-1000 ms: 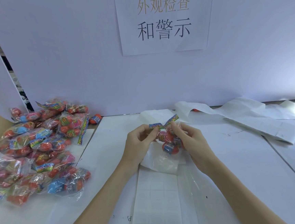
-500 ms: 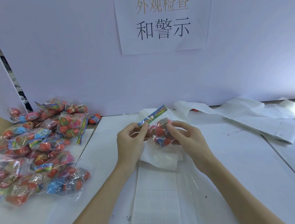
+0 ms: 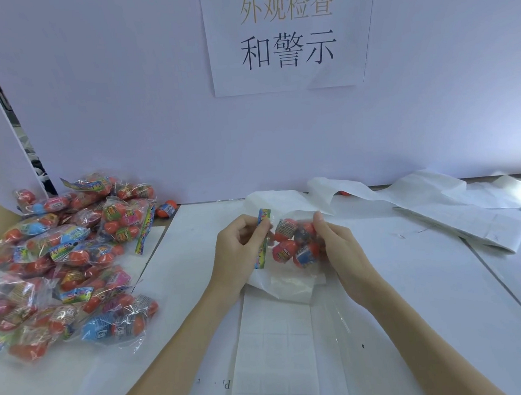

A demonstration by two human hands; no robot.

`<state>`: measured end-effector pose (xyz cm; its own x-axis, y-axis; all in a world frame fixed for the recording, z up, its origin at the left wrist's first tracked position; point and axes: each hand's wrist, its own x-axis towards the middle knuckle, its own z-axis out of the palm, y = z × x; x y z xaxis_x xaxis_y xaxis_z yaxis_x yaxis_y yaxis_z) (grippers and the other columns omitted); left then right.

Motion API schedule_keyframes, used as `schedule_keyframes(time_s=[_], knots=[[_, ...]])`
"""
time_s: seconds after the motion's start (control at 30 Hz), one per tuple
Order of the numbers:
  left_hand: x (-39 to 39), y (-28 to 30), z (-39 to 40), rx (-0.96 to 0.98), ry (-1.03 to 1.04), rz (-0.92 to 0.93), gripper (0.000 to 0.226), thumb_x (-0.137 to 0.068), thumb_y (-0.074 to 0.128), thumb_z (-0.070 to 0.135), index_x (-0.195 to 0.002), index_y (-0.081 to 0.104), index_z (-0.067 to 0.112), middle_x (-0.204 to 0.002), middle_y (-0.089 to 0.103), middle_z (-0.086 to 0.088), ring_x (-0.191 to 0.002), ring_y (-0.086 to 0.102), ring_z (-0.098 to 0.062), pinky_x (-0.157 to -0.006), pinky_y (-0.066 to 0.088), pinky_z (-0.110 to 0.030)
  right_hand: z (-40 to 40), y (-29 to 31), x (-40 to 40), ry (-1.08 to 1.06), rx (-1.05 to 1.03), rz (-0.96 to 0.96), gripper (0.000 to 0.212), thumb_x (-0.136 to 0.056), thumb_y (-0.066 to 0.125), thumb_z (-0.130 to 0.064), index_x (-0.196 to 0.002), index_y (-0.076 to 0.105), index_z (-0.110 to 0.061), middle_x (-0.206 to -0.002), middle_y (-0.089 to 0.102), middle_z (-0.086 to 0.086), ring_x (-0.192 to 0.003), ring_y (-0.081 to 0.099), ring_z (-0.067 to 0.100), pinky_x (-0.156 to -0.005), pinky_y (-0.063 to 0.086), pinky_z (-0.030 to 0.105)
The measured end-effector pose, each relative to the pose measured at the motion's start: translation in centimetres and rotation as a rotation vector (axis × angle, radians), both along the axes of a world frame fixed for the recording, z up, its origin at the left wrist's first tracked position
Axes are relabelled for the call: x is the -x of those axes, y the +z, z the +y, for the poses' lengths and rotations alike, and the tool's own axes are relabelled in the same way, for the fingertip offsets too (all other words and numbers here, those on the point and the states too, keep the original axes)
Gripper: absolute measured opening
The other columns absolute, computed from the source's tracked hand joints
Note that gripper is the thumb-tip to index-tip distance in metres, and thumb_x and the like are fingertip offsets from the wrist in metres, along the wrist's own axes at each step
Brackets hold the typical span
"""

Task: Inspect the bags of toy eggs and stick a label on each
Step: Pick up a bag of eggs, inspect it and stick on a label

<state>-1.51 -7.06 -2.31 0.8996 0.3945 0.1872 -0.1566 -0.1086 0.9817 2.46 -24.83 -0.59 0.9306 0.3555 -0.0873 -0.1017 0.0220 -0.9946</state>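
Head view, asker: What lies left to right?

Answerer: Pile of bagged eggs, then left hand pinching the bag's printed header, now swung upright. Right hand fingers grip the bag of toy eggs above the label sheet.

Asker: Meaning?

Answerer: Probably inspecting; no label on yet. White table, wall sign.

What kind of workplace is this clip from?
Probably a packing-line inspection station: a posted Chinese sign on the partition, a pile of bagged toy eggs, and a sheet of blank labels on the table.

Both hands raised, left, right, fingers curled, pinching
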Motion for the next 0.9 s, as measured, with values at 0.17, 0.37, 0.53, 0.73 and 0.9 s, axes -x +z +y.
schedule_keyframes(time_s=[0.17,0.37,0.53,0.73,0.9], knots=[[0.3,0.1,-0.9,-0.434,0.173,-0.16,0.016,-0.104,0.063,0.017,-0.089,0.06,0.015,-0.065,0.07,0.004,-0.058,0.061,-0.015,-0.057,0.046,-0.02,0.3,-0.3,0.0,0.004,0.012,-0.028,0.054,-0.111,0.034,-0.051,-0.108,0.079,-0.023,-0.093,0.081,0.005,-0.081,0.076,0.016,-0.077,0.057,0.031],[0.5,0.1,-0.6,-0.504,0.317,-0.198,0.018,-0.109,0.052,0.016,-0.092,0.048,0.014,-0.059,0.055,-0.001,-0.052,0.045,-0.014,-0.048,0.033,-0.025,0.0,0.1,0.2,0.119,0.082,-0.123,0.039,-0.101,0.058,-0.056,-0.114,0.073,-0.021,-0.096,0.081,0.002,-0.093,0.076,0.014,-0.085,0.053,0.027],[0.5,0.1,-0.4,-0.404,0.253,-0.108,0.009,-0.11,0.047,0.01,-0.107,0.05,0.017,-0.066,0.062,-0.007,-0.051,0.048,-0.013,-0.049,0.037,-0.024,0.2,0.1,0.3,0.096,0.083,-0.131,0.028,-0.099,0.069,-0.038,-0.113,0.067,-0.014,-0.091,0.081,-0.003,-0.075,0.068,0.004,-0.08,0.046,0.025],[1.1,1.1,-1.2,-0.32,0.096,-0.146,0.037,-0.096,0.044,0.005,-0.127,0.059,0.018,-0.117,0.064,0.0,-0.101,0.06,-0.01,-0.085,0.045,-0.013,0.0,-0.1,0.0,0.009,0.013,-0.138,0.03,-0.094,0.071,-0.05,-0.101,0.076,-0.021,-0.094,0.079,0.003,-0.083,0.073,0.023,-0.085,0.055,0.034],[1.0,1.5,-1.4,-0.216,0.024,-0.069,0.016,-0.104,0.062,0.029,-0.099,0.077,0.024,-0.089,0.076,0.009,-0.092,0.07,-0.016,-0.087,0.054,-0.036,0.2,-0.1,0.3,0.06,0.015,-0.125,0.045,-0.092,0.062,-0.063,-0.094,0.082,-0.023,-0.094,0.081,0.006,-0.088,0.079,0.023,-0.075,0.062,0.026]])
